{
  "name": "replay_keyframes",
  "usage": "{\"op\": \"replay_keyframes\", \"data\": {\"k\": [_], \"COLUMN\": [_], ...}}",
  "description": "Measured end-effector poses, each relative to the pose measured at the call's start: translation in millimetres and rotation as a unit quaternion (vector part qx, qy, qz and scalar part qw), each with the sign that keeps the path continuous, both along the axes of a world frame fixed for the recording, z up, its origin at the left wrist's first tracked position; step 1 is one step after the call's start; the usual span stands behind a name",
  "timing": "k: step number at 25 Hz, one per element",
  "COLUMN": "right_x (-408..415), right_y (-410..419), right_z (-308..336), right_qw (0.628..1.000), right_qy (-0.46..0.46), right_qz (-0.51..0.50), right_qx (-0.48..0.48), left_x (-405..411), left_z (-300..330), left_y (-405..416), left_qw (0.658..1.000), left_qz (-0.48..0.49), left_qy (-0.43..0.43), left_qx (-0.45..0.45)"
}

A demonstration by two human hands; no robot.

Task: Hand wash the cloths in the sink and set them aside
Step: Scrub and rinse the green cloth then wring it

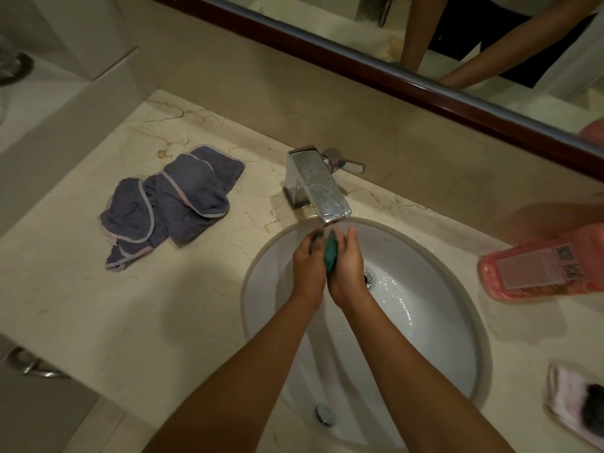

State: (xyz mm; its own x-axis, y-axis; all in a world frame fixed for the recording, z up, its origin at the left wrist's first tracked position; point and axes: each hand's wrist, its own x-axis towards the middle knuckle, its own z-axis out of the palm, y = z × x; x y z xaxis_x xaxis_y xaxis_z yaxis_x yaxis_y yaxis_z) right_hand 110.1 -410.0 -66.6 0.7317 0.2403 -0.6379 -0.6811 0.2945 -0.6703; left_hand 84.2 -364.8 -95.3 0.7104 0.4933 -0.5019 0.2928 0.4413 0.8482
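Note:
Over the white sink, just below the chrome faucet, both my hands hold a small teal cloth between them. My left hand grips its left side with curled fingers. My right hand presses against its right side, fingers wrapped round it. Most of the cloth is hidden between the palms. A pile of grey-blue cloths with pale trim lies on the marble counter to the left of the faucet.
A pink bottle lies on its side on the counter at the right. A pale cloth with a dark patch sits at the lower right edge. Water shines around the drain. A mirror runs along the back wall.

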Motion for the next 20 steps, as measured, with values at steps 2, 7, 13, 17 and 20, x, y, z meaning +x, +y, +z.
{"op": "replay_keyframes", "data": {"k": [2,7,13,17,20], "right_x": [1.3,-8.0,-2.5,7.4,11.7], "right_y": [-6.2,-21.2,-10.8,-7.3,-5.6], "right_z": [1.6,-5.1,-11.4,-15.4,-15.7], "right_qw": [0.999,0.988,0.976,0.966,0.967], "right_qy": [-0.026,-0.09,-0.164,-0.132,-0.101], "right_qz": [0.032,0.106,0.073,0.001,-0.033], "right_qx": [-0.016,-0.061,-0.121,-0.223,-0.231], "left_x": [1.6,9.9,6.5,-1.9,-5.7], "left_z": [1.8,8.3,10.8,6.9,8.7], "left_y": [0.2,9.1,-1.4,-13.5,-15.9], "left_qw": [0.999,0.998,0.999,1.0,0.999], "left_qz": [0.032,0.065,0.035,0.002,-0.002], "left_qy": [0.005,-0.005,-0.003,0.009,0.001], "left_qx": [-0.013,-0.017,-0.019,0.013,0.032]}}
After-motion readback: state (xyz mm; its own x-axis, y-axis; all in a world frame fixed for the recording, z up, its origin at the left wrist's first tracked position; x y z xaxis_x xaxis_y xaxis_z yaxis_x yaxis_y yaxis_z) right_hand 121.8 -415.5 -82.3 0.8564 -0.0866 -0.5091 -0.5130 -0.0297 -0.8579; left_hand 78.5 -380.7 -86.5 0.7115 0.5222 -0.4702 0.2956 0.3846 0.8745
